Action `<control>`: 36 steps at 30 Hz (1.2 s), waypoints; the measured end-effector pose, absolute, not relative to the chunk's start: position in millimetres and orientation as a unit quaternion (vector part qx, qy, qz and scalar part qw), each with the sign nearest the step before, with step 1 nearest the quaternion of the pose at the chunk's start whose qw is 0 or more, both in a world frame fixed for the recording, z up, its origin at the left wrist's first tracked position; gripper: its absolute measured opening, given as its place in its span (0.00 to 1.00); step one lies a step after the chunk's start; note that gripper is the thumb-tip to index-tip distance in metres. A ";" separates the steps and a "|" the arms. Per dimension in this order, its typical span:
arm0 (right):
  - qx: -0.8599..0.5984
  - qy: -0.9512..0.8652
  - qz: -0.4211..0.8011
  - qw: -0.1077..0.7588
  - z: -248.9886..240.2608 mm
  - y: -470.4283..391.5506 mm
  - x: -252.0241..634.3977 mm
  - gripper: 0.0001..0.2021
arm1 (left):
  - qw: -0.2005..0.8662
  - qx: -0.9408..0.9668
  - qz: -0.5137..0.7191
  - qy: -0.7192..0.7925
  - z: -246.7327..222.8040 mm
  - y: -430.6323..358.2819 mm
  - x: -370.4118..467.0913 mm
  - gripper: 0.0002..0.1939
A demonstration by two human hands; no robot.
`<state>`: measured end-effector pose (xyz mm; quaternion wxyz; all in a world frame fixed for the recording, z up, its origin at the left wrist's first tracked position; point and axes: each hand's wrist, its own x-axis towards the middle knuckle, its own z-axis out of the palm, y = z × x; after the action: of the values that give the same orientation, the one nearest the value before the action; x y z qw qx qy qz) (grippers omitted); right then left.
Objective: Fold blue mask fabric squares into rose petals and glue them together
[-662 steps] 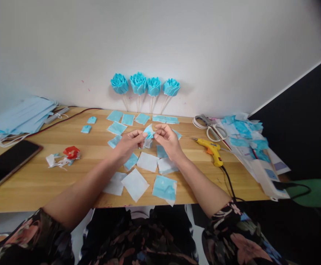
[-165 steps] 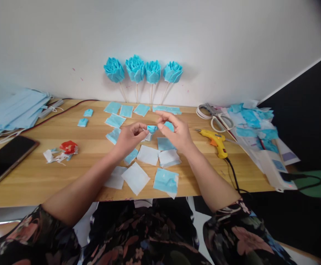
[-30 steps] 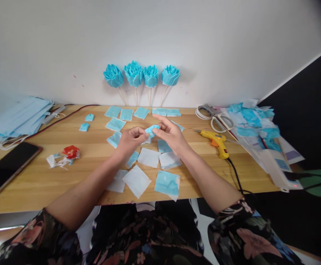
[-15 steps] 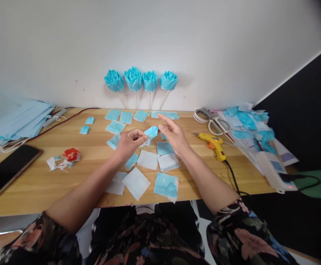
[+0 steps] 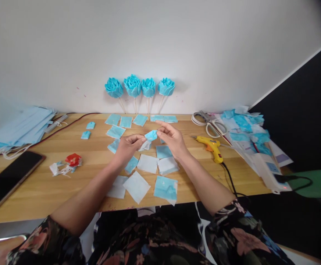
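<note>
Between my two hands is a small folded piece of blue fabric [image 5: 150, 135], held above the tabletop. My left hand [image 5: 129, 146] pinches its left end between thumb and fingers. At its right end, my right hand [image 5: 171, 138] grips it with thumb and index finger, the other fingers partly stretched out. Under and around my hands lie several fabric squares, among them a white square [image 5: 136, 187] and a blue square [image 5: 166, 187] near the front edge. Two folded blue pieces [image 5: 85, 135] rest on the table to the left.
Several blue fabric flowers [image 5: 132, 86] on sticks lean against the wall. To the right are a yellow glue gun [image 5: 214, 149], scissors [image 5: 217, 129], a tape roll [image 5: 199, 118] and fabric scraps [image 5: 243, 123]. Face masks [image 5: 22, 127], a phone [image 5: 13, 180] and a red wrapper [image 5: 73, 159] are left.
The whole scene sits slightly lower as the head view has tilted. Both hands keep hold of the folded blue piece, which has turned a little; the right fingers have bent in somewhat.
</note>
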<state>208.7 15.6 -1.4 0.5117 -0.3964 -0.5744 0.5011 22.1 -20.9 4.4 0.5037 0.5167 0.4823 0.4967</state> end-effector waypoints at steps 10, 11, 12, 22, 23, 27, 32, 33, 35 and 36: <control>-0.423 -0.662 0.316 0.531 1.8 7.5 212.0 0.08 | 0.449 0.523 0.526 0.499 4.4 -21.0 16.6 0.19; -0.419 -0.680 0.277 0.535 3.1 5.4 212.1 0.07 | 0.434 0.530 0.532 0.498 5.0 -21.9 16.8 0.18; -0.408 -0.697 0.238 0.539 4.5 3.4 212.4 0.06 | 0.418 0.537 0.537 0.498 5.4 -23.0 17.1 0.17; -0.264 -0.806 0.014 0.530 11.4 -8.3 225.2 0.13 | 0.202 0.643 0.573 0.467 8.6 -34.8 15.8 0.10; -0.270 -0.808 0.024 0.524 11.3 -8.2 225.3 0.12 | 0.193 0.651 0.569 0.465 9.0 -35.4 15.7 0.10; -0.309 -0.805 0.107 0.495 10.9 -6.8 217.6 0.07 | 0.208 0.658 0.551 0.469 9.5 -33.4 16.2 0.11; -0.410 -0.700 0.302 0.501 5.0 -3.3 204.8 0.05 | 0.370 0.600 0.518 0.485 9.1 -26.5 15.4 0.17; -0.421 -0.674 0.345 0.500 2.6 -1.7 204.0 0.08 | 0.396 0.590 0.509 0.486 9.2 -25.7 14.9 0.19; -0.424 -0.637 0.407 0.498 -2.5 1.7 204.2 0.12 | 0.423 0.579 0.496 0.490 9.4 -24.6 14.3 0.20; -0.421 -0.626 0.428 0.497 -4.7 3.3 204.7 0.14 | 0.431 0.575 0.490 0.493 9.5 -24.3 14.4 0.19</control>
<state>204.7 3.3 -4.7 0.4972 -0.4213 -0.6263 0.4279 14.4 -24.3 9.5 0.4307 0.5754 0.4929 0.4903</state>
